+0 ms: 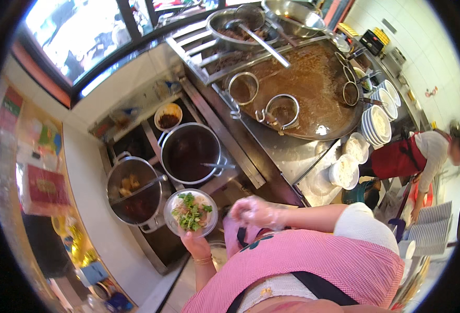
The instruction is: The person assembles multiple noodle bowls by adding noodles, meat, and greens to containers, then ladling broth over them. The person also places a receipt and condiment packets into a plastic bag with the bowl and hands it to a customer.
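Observation:
In my left hand [196,246] rests a clear round bowl [214,219], gripped from below at its near side. Pale noodles or similar strands [203,200] lie in it under chopped green herbs [189,214]. My right hand [252,213] wears a thin clear plastic glove and hovers just right of the bowl, apart from it. Its fingers are curled in; whatever they may hold is hidden. Beyond the bowl stand a pot of dark liquid [192,125] with a ladle handle at its rim, and a pot with pale pieces in reddish broth [130,223].
A wide vat of brown broth [313,68] holds wire strainers. Past it are a metal basin [217,23] with a ladle, stacked striped bowls [368,125] and white bowls of noodles [339,180]. A co-worker in a red apron [397,159] bends at the right, near piled plates [431,227].

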### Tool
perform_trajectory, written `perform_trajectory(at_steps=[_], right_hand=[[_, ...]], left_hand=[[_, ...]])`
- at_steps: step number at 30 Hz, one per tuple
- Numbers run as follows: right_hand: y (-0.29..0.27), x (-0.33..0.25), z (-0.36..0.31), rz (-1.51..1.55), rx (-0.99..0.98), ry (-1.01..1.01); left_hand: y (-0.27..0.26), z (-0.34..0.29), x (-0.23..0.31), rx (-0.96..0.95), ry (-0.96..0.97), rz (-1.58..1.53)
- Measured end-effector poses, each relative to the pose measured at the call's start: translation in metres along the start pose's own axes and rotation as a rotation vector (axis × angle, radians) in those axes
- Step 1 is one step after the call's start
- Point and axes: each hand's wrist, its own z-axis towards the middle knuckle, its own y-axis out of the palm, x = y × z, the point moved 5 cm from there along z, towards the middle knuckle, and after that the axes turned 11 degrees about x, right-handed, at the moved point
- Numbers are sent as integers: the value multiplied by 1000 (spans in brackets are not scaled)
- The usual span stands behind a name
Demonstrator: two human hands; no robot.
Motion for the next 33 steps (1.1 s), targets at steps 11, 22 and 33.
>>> perform_trajectory(at_steps=[11,22,33], right_hand=[[-327,-259,95,-27,1006,-522],[-317,-319,117,402,428,-625],[-424,-183,-152,-121,954,-246]], left_hand=[[117,20,-34,-131,-478,182],[196,-41,-71,-341,-590,162],[282,-23,-159,-469,-672,299]])
